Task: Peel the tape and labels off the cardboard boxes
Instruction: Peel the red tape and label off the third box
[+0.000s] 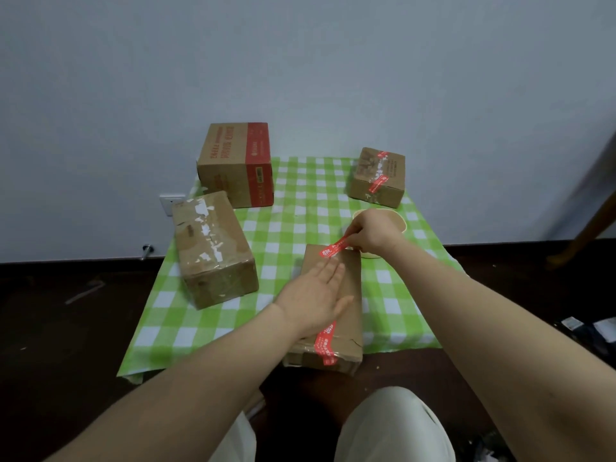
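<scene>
Right grip [368, 233] is pinching the loose end of a red printed tape strip [335, 248], lifted off the far end of the nearest cardboard box [348, 285]. The rest of the strip is stuck along the lid and down the near face. Left grip [315, 295] is released, flat palm pressing on the lid.

The box is long, plain brown and creased at the near corner. It sits on a green-and-white checked cloth [300, 201] on the dark floor [50, 328]. Three more boxes are well apart from it: one with torn white label scraps [213, 248], one with a red band [233, 161], and a small one with red tape [378, 176].
</scene>
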